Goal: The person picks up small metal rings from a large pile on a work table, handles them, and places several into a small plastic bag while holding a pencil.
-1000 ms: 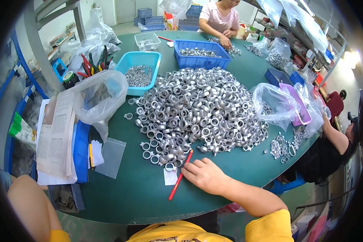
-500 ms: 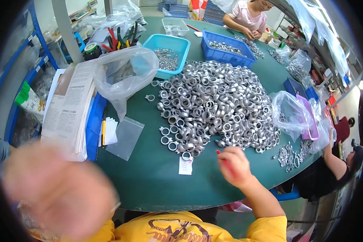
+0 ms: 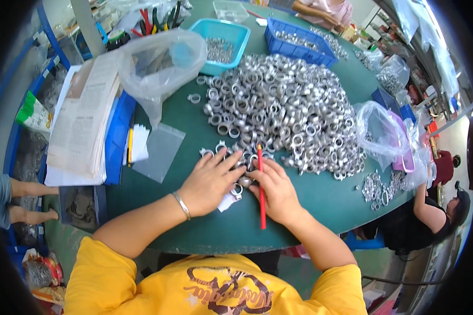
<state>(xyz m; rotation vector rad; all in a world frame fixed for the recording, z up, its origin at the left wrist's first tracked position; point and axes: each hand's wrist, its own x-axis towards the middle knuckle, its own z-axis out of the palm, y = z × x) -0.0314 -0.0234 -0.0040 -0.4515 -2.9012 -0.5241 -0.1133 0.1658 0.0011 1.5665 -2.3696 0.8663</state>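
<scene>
A big heap of silver metal rings [image 3: 289, 110] with small lugs covers the middle of the green table [image 3: 194, 233]. At its near edge, my left hand [image 3: 207, 184] lies open, fingers spread over a few rings. My right hand [image 3: 278, 194] grips a red pencil [image 3: 261, 210], its tip pointing away from me. The fingers of that hand also reach down to the rings between my hands, partly hiding them. A small white paper slip [image 3: 226, 203] lies below these rings, partly covered by my left hand.
Beyond the heap stand a turquoise tray [image 3: 245, 39] and a blue crate [image 3: 328, 56] of small metal parts. To the left are a plastic bag [image 3: 142, 86], a newspaper stack [image 3: 81, 121] and a clear pouch [image 3: 160, 152]. Co-workers sit at the far side and right.
My left hand has come from the blurred lower left onto the rings. My right hand has moved left to meet it, still holding the red pencil. The view has tilted lower.
</scene>
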